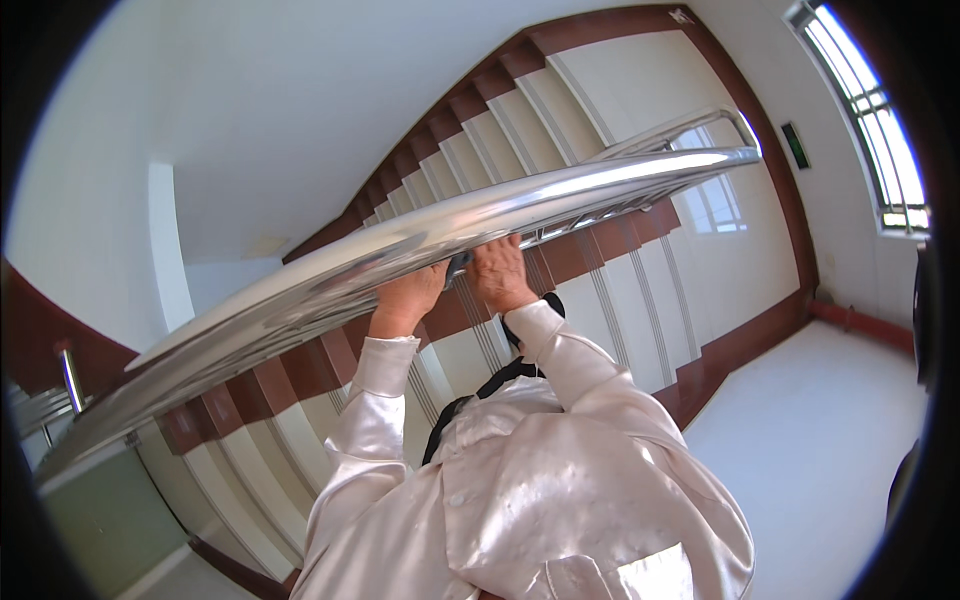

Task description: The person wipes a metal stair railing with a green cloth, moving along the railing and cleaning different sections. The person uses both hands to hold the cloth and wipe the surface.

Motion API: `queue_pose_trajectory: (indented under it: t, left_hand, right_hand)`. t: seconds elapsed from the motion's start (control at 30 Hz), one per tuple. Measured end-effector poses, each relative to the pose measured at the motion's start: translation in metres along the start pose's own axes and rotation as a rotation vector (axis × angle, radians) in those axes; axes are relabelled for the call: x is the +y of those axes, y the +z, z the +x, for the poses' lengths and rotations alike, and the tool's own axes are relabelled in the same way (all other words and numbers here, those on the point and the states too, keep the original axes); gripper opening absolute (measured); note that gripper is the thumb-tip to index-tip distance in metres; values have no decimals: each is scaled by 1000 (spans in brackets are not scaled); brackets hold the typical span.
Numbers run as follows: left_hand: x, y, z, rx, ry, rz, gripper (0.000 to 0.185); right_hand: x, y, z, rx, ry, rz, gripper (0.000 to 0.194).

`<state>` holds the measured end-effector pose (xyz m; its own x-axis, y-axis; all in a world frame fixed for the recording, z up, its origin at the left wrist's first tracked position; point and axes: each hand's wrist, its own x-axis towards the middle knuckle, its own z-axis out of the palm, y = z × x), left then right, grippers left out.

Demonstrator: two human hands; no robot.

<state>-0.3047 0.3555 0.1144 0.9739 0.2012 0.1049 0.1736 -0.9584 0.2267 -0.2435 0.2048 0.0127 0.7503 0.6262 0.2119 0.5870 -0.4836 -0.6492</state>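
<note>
A wide polished metal handrail (480, 214) runs slantwise across the view, above a stair railing with metal bars. My left hand (411, 296) is at the near side of the railing just below the handrail, its fingers hidden behind the rail's edge. Close to its right, my right hand (500, 271) reaches up to the same railing, its fingertips at the handrail's underside. Between the two hands a small piece of dark cloth (457, 268) shows, partly covered. Which hand holds it I cannot tell.
Pale steps with dark red edging (465, 345) lie below me, and another flight (487, 135) beyond the railing. A landing (739, 262) is at the right, under a barred window (862, 112). A red pipe (862, 326) runs along the right wall.
</note>
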Motion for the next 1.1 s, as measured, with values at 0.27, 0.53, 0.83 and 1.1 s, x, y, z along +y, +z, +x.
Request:
queue_pose_trajectory:
  t: [0.27, 0.53, 0.83, 1.1]
  left_hand:
    - [5, 6, 9, -126, 15, 92, 44]
    - [1, 29, 12, -74, -15, 58, 48]
    - [1, 23, 6, -140, -6, 224, 43]
    - [27, 13, 42, -386, -46, -110, 49]
  right_hand:
    - [17, 13, 5, 531, 444, 101, 61]
    - [-48, 46, 34, 691, 865, 495, 84]
    - [80, 23, 67, 1091, 1131, 688, 60]
    - [41, 52, 55, 1041, 1244, 495, 55]
